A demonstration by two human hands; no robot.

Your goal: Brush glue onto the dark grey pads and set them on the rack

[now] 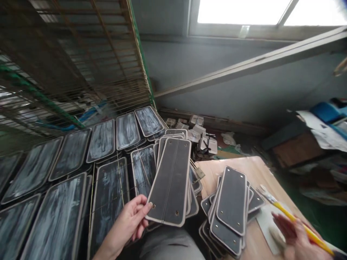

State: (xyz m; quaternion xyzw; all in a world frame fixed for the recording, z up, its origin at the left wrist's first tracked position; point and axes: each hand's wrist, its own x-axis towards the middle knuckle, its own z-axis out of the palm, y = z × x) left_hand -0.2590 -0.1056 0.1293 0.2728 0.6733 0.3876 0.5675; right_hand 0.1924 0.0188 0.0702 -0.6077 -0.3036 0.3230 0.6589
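Note:
My left hand (130, 220) pinches the near corner of a dark grey leather panel (170, 180) with a pale edge, a centre seam and small rivet holes, holding it over a fanned stack of the same panels. My right hand (295, 238), blurred at the lower right, is closed on a yellow-handled brush (294, 218) whose bristles point up and left. A second stack of grey panels (230, 209) lies on the wooden table between my two hands.
Several panels smeared with white glue (67, 202) lie spread in rows on a wire rack at left. A wooden table (260, 169) stands at right. Small boxes (200, 135) and clutter sit on the floor by the wall, beyond them.

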